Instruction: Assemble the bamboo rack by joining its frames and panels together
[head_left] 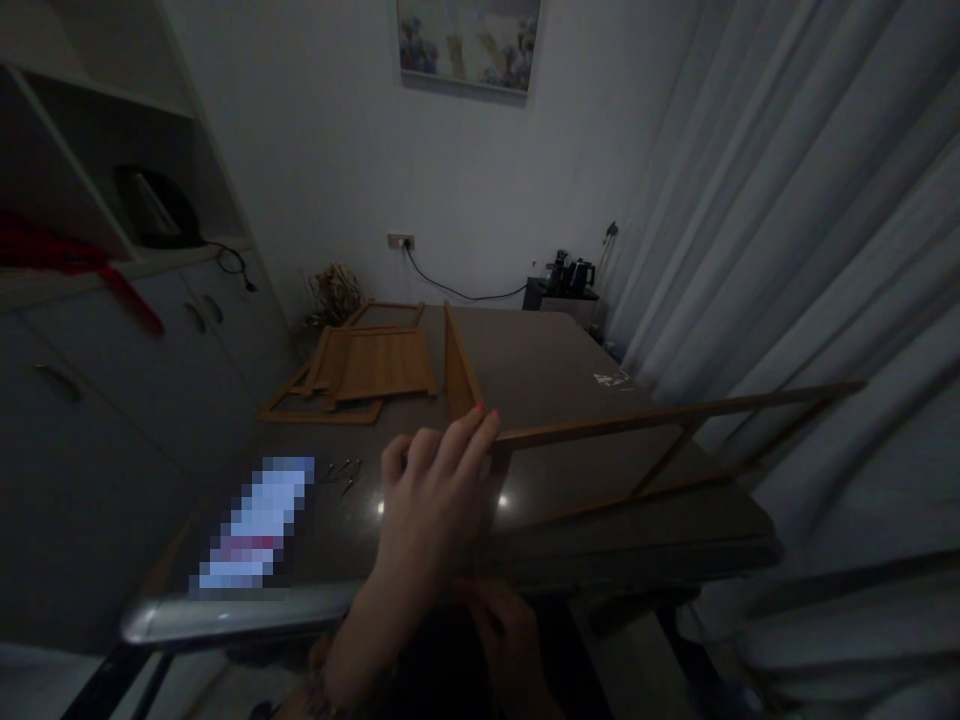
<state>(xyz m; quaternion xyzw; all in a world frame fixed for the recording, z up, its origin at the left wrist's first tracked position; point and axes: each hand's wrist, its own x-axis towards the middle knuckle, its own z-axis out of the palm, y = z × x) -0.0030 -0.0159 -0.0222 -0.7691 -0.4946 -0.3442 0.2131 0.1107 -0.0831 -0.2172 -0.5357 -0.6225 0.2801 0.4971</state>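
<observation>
At the near side of the brown table (517,345), the left hand (431,490) is resting on the corner where a wooden frame (600,426) and a wooden panel (459,365) seem to be meeting! Its fingers are lying close together, bending over the wood; the thumb is hiding, so no telling whether they're pinching. The frame is standing on edge, its long axis running from that hand out rightward, far end pointing toward the curtain (810,230). The panel, also upright, is stretching lengthwise away toward the wall (300,150). Down in shadow, the right hand (514,630) is hanging by the table's near edge, its finger state impossible to tell. Leftward, more wooden panels (382,362) are lying overlapped.
</observation>
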